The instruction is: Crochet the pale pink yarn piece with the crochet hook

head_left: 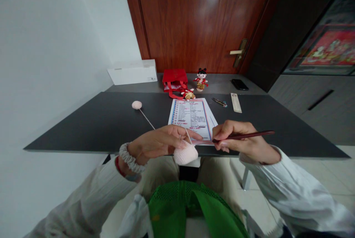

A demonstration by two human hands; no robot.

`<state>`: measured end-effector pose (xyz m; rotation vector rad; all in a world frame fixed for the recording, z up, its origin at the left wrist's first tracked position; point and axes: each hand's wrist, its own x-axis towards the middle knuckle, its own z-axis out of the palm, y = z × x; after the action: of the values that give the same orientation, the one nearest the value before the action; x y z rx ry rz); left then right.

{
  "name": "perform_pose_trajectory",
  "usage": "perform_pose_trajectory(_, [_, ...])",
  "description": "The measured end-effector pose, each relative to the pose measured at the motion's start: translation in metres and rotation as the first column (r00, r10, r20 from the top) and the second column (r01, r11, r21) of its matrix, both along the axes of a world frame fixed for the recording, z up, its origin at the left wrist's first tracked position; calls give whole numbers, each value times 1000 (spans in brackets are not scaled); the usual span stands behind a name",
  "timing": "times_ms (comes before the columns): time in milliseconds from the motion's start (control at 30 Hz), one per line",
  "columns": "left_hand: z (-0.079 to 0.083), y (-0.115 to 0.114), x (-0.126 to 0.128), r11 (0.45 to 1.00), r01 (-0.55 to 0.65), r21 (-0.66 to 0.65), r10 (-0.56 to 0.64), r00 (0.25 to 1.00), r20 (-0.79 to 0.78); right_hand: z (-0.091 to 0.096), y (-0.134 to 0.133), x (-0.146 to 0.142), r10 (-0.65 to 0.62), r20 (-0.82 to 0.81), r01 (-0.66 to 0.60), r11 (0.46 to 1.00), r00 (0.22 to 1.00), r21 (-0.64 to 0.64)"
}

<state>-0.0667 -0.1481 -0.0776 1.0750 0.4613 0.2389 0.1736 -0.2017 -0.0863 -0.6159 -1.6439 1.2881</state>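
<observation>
Head view: nearest the camera, a green mesh apron (177, 204) is worn over beige trousers (219, 182), and both forearms are covered by white sleeves (294, 190). A ruffled grey scrunchie (130, 156) and a red wristband (119, 166) are worn on the left wrist.

The left hand (158, 143) is held palm down, its fingers extended and lying close together, with a pale pink crocheted piece (185, 155) gripped just under them at the fingertip end. A strand of pale pink yarn (188, 136) is drawn up from that piece and over the left fingers. The right hand (238, 140) is held beside the left, with a dark red crochet hook (249, 134) pinched between the thumb and fingers, its tip directed toward the left fingers and the yarn. Whether the hook touches the yarn cannot be told.

Both hands are held above the near edge of a dark grey table (111, 127). Just beyond them, a printed sheet with coloured borders (191, 118) is laid on the tabletop, and a pale pink ball on a thin stick (137, 105) lies to its left. Past the sheet are a small metal item (219, 102) and a beige paper strip (236, 102). A small plush figure (188, 94), a red gift bag (174, 81), a doll in red (201, 79), a black phone (240, 84) and a white box (132, 71) are placed further back, before a reddish-brown wooden door (194, 16).
</observation>
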Motion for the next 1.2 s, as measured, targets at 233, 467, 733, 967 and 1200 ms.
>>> perform_pose_trajectory(233, [7, -5, 8, 922, -224, 317, 246, 969, -29, -3, 15, -12, -22, -286, -75, 943, 958, -324])
perform_pose_trajectory(467, [15, -13, 14, 708, -379, 596, 463, 886, 14, -1, 4, -21, -204, -193, 183, 976, 960, -120])
perform_pose_trajectory(733, [15, -15, 16, 586, -386, 712, 511, 858, 45, 5, -14, -28, -469, 78, 449, 874, 880, 187])
perform_pose_trajectory(967, [13, -22, 21, 384, -413, 826, 607, 787, 112, 6, -19, -50, -620, 170, 486, 731, 766, 479])
perform_pose_trajectory(1200, [13, -25, 25, 522, -498, 693, 611, 785, 104, -9, 3, -50, -593, 159, 191, 484, 789, 854])
